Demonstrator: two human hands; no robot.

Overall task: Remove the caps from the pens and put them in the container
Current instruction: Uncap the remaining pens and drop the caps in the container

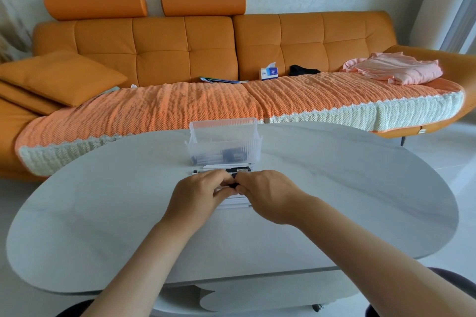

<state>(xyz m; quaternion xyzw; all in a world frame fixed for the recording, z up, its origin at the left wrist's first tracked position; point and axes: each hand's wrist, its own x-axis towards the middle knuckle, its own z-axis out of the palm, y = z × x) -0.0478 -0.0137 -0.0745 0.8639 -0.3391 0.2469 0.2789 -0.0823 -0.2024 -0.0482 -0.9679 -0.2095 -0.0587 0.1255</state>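
Uncapping step, I judge. My left hand [202, 194] and right hand [266, 192] meet, fingers curled, both pinching pen [233, 185] above table [360, 188], near container [224, 134]. Next: pull ends straight apart, then reach forward to container.

one head view looks forward and down, close over the table [103, 213].

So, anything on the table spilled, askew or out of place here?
Nothing stands out. The container stands upright on the table, pens lie in a neat row before it, and left hand and right hand grip one pen.
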